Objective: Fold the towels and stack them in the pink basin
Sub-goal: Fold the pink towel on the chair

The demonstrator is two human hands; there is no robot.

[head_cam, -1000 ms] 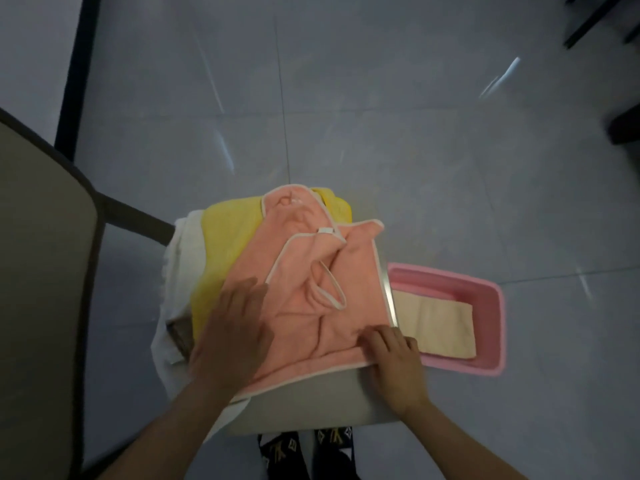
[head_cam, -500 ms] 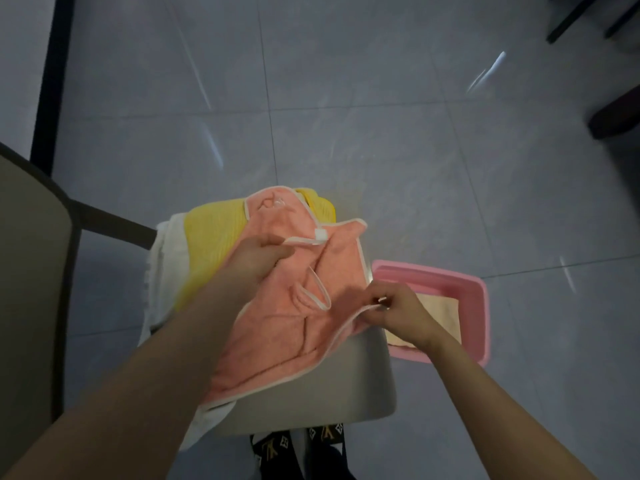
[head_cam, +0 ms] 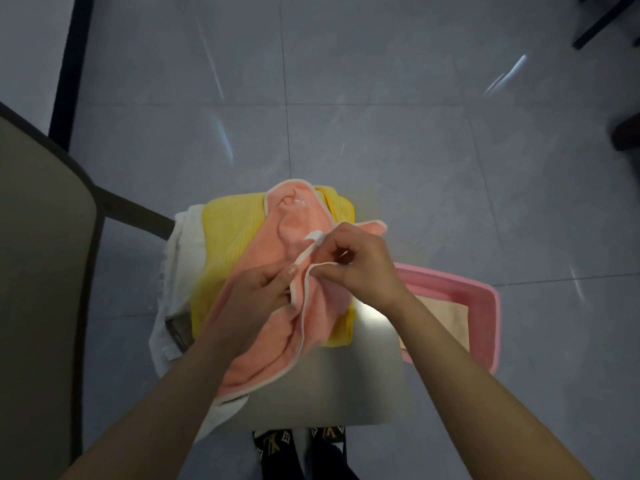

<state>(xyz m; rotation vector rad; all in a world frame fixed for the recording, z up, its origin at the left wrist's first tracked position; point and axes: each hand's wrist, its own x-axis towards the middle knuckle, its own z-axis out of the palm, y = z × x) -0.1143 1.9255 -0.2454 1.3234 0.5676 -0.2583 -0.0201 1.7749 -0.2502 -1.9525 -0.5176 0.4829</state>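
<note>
A salmon-pink towel (head_cam: pixel 277 334) with white piping lies crumpled on a small grey stool (head_cam: pixel 353 386), over a yellow towel (head_cam: pixel 228 233) and a white towel (head_cam: pixel 180 265). My left hand (head_cam: pixel 256 296) pinches the pink towel's piped edge near its middle. My right hand (head_cam: pixel 356 261) grips the same edge close beside it, by a white loop tab. The pink basin (head_cam: pixel 485 306) stands on the floor to the right of the stool, with a folded beige towel (head_cam: pixel 446 320) inside, partly hidden by my right forearm.
A large beige chair back (head_cam: pixel 38 271) with a dark frame fills the left side. Grey floor tiles spread beyond the stool. Dark furniture legs (head_cam: pixel 602 19) show at the top right. Patterned slippers (head_cam: pixel 298 441) sit below the stool.
Both hands left the flat towel and came together at its middle. The right hand carried the towel's right edge leftward, bunching the cloth and uncovering the yellow towel's right side.
</note>
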